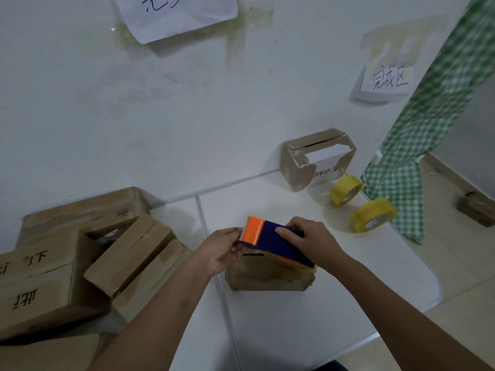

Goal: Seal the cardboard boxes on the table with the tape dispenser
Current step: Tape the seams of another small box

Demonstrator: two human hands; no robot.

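Right hand [316,243] grips tape dispenser [276,243] mid-frame, over small box [267,279] on worktop [308,330] | left hand [223,250] pinches its orange end | light, rigid, toothed: take the blue body.

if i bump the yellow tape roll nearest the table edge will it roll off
Probably yes: the near yellow tape roll stands on its rim, so a nudge should set it rolling. It sits close to the table edge. It looks light, so little force is likely needed.

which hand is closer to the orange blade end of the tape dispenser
Left. The left hand touches the orange blade end with its fingertips; the right hand grips the dispenser's blue body farther back.
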